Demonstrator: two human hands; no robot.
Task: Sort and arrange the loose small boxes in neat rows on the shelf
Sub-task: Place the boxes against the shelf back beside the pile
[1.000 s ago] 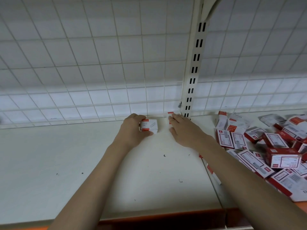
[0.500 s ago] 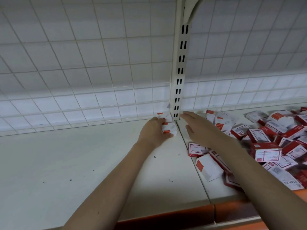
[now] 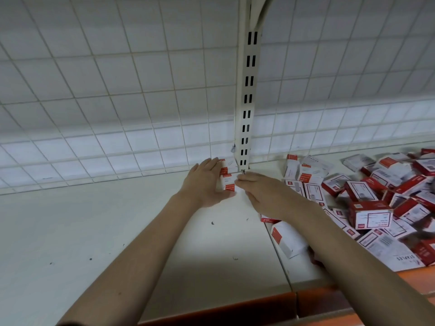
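Pretty sure we're looking at a shop here, probably the stationery aisle. We've got a white metal shelf (image 3: pixel 98 234) with an orange front edge (image 3: pixel 235 311), a wire grid back panel (image 3: pixel 117 90), and a slotted upright (image 3: pixel 247 102) like retail racking. Off to the right there's a heap of identical red-and-white boxes (image 3: pixel 367 208), some printed "STAPLES".
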